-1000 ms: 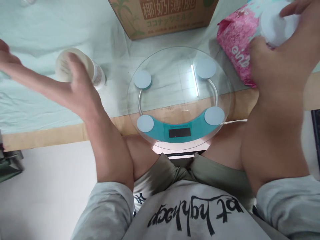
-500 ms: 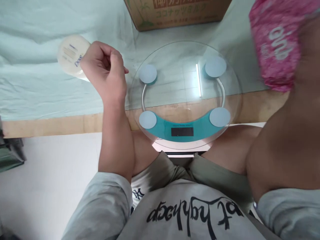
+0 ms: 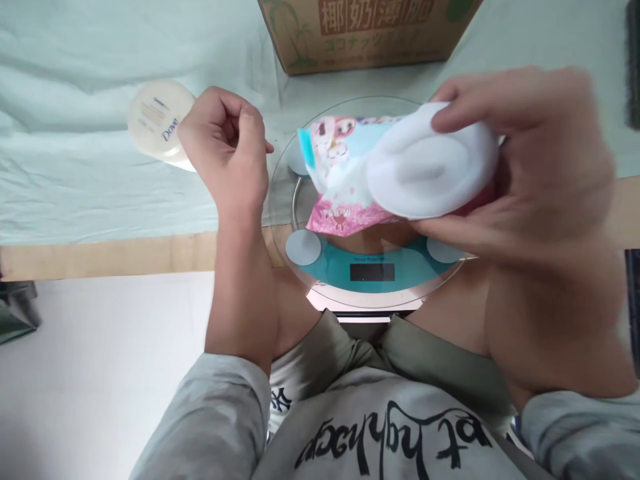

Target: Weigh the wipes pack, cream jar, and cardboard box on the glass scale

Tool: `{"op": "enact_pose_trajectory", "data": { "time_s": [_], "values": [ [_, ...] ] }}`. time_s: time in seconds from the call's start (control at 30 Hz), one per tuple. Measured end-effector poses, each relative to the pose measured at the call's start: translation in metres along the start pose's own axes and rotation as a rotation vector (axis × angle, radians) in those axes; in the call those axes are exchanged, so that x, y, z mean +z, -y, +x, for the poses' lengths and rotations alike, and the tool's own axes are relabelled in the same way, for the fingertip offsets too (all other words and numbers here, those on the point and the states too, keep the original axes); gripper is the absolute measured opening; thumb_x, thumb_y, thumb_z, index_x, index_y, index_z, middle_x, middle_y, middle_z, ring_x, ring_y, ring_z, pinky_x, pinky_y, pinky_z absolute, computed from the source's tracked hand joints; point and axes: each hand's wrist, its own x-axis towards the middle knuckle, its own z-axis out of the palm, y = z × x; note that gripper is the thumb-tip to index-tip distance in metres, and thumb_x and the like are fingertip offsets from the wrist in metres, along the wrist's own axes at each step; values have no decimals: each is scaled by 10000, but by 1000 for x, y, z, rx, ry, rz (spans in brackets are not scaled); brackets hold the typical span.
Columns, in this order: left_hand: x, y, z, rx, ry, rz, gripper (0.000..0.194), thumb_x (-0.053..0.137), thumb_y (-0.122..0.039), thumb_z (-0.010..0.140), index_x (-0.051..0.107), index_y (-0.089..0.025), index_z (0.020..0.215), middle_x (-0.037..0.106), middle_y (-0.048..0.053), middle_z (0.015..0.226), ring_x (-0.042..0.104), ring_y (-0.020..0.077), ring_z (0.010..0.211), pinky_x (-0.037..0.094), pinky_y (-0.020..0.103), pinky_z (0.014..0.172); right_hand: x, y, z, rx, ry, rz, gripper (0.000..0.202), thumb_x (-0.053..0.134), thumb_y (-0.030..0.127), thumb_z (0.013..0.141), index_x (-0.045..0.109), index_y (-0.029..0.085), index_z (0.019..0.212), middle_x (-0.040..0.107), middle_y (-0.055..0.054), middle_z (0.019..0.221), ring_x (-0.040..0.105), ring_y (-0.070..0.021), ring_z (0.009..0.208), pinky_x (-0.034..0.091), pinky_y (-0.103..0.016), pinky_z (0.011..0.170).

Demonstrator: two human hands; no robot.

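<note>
In the head view, my right hand (image 3: 530,153), blurred by motion, is closed around one end of a pack of wet wipes (image 3: 345,167). The pack has a white oval plastic lid and a blue and pink printed wrapper. It is above a round glass bathroom scale (image 3: 373,297) and hides much of its middle. The scale's teal band carries a dark display (image 3: 373,272). Curled into a loose fist with nothing seen inside, my left hand (image 3: 227,143) is at the scale's left, against or just over a round tub marked Dove (image 3: 155,120).
A printed cardboard box (image 3: 370,40) stands behind the scale on a pale green cloth (image 3: 75,193). Along the near edge runs a wooden strip (image 3: 100,260). Dark objects show at the right edge, and a dark green item (image 3: 17,313) lies at the far left.
My right hand has come in from the right edge, bringing the wipes pack over the scale. The pink wrapper at the right is gone from there. My left hand keeps its curled pose.
</note>
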Motion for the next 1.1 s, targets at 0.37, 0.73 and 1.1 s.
{"op": "enact_pose_trajectory", "data": {
  "time_s": [0.37, 0.73, 1.1],
  "values": [
    [-5, 4, -11, -266, 255, 221, 523, 837, -1, 948, 429, -208, 693, 301, -64, 615, 339, 84, 631, 272, 350, 645, -11, -85, 34, -461, -329, 284, 575, 653, 560, 1148, 567, 107, 806, 535, -21, 756, 508, -8, 740, 336, -235, 729],
    [-1, 6, -13, -414, 391, 350, 619, 819, -163, 978, 335, -210, 595, 142, -11, 670, 200, 144, 699, 202, 397, 716, 21, -106, 41, 168, -282, 121, 584, 639, 80, 1022, 194, 124, 646, 110, 47, 613, 143, 9, 623, 107, -171, 617],
    [0, -3, -15, -412, 378, 351, 582, 760, -238, 983, 338, -218, 583, 201, -12, 654, 234, 152, 680, 205, 392, 708, 16, -110, 35, 148, -191, -22, 618, 683, 212, 1088, 225, 119, 684, 97, 49, 626, 103, 4, 639, 127, -152, 602]
  ]
}}
